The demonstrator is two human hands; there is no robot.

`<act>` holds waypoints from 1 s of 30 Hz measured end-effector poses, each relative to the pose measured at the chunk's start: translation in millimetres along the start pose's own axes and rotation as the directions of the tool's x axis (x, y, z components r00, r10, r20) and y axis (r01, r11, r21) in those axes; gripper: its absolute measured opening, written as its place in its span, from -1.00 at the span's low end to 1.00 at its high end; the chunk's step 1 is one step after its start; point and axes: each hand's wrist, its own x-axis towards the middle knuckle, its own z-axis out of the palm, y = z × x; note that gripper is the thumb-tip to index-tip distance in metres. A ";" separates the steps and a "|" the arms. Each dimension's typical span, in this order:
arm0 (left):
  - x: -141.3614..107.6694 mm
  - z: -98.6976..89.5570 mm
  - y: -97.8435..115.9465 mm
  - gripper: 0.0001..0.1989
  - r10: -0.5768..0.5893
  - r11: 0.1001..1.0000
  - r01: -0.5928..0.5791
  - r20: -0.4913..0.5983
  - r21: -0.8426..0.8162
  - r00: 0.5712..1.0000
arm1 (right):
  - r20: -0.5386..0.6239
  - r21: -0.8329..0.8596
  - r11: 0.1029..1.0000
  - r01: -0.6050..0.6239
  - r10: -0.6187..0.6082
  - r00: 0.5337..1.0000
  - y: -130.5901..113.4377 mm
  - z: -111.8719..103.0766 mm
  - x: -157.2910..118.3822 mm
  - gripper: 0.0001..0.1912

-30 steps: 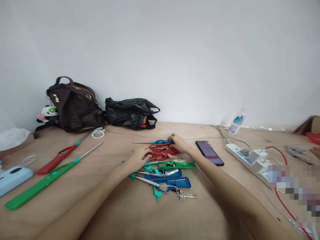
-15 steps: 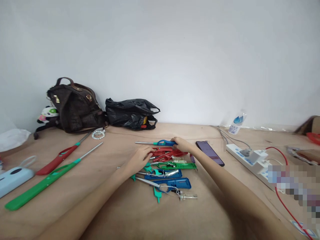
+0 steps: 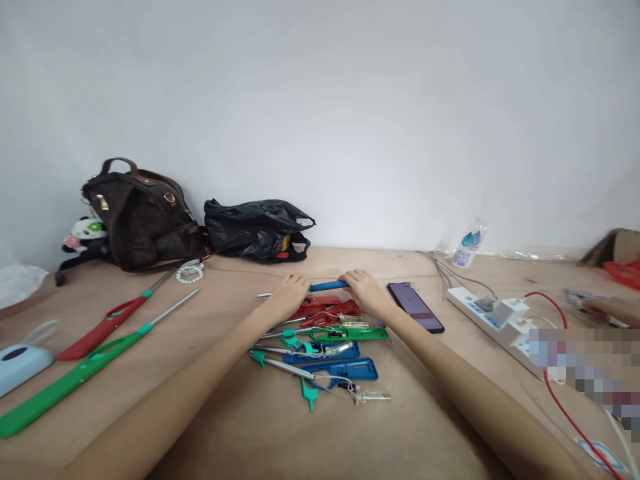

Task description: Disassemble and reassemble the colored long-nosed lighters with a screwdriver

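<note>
A blue long-necked lighter [image 3: 327, 286] lies crosswise at the far side of the parts, its metal tube pointing left. My left hand [image 3: 290, 293] is closed around its front part, and my right hand [image 3: 363, 290] grips the handle's right end. Nearer to me are opened lighters: red casing halves [image 3: 320, 307], a green casing half [image 3: 357, 334] and blue casing halves [image 3: 350, 369]. Metal tubes, teal triggers [image 3: 309, 395], white wires and clear fuel tanks [image 3: 373, 396] lie on and beside these casings. My fingertips partly hide the blue lighter.
Whole red [image 3: 105, 327] and green [image 3: 75, 380] lighters lie left, beside a light blue device [image 3: 25, 367]. A dark backpack [image 3: 145, 220] and black plastic bag [image 3: 257, 230] stand by the wall. To the right are a phone [image 3: 416, 308], power strip [image 3: 493, 327] and bottle [image 3: 469, 248].
My left hand has moved up from the red parts onto the blue lighter. My right hand stays on its handle, now turned edge-up. The view has shifted slightly.
</note>
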 end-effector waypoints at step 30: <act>2.9 3.4 4.5 -0.83 0.122 0.992 -0.123 -0.035 -0.019 0.992 | 0.421 0.603 0.695 -0.392 0.140 0.896 18.5 -6.6 -0.7 -0.72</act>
